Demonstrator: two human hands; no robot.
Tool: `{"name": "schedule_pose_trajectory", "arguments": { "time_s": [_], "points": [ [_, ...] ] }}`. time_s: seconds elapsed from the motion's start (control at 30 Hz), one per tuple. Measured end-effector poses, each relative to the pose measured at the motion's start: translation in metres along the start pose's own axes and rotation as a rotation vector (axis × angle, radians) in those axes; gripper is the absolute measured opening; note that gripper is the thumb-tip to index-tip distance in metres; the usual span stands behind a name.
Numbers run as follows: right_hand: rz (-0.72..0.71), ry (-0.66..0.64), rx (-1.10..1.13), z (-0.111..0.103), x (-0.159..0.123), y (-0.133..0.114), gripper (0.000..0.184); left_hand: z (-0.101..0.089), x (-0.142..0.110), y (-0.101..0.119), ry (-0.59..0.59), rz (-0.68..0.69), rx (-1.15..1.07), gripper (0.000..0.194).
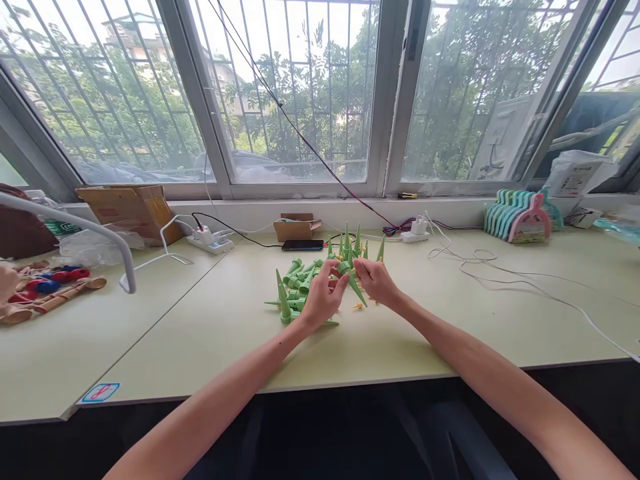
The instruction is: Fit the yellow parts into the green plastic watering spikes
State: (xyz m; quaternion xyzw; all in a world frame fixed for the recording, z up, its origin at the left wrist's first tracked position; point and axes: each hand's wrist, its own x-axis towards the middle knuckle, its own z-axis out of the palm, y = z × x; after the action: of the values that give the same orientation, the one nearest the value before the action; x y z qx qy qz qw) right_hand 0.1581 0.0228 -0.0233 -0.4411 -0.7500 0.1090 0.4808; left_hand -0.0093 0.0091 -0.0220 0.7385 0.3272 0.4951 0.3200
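My left hand [324, 297] is closed on a green plastic watering spike [357, 288], its point slanting down to the right. Close beside the spike's wide end is my right hand [377, 281], fingers pinched; whatever they hold is hidden. Left of my hands lies a loose pile of similar green spikes [295, 287], partly behind my left hand. Beyond them several more spikes [347, 239] stand point up. Small yellow pieces [358, 306] are scattered on the table under my hands.
On the pale table [475, 320] a phone [303, 245] lies before a small cardboard box [297, 228]. White cables [530, 283] cross the right side, near pastel hangers [520, 217]. At left are a metal stand [100, 220], wooden toys [55, 287] and another person's hand [6, 285].
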Motion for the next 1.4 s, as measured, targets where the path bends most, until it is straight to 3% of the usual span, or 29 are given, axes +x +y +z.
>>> {"name": "schedule_pose_trajectory", "arguments": {
  "time_s": [1.4],
  "points": [
    [-0.022, 0.001, -0.041, -0.0020, 0.0004, -0.0046, 0.048, 0.0008, -0.0015, -0.0038, 0.027, 0.204, 0.208, 0.011]
  ]
}}
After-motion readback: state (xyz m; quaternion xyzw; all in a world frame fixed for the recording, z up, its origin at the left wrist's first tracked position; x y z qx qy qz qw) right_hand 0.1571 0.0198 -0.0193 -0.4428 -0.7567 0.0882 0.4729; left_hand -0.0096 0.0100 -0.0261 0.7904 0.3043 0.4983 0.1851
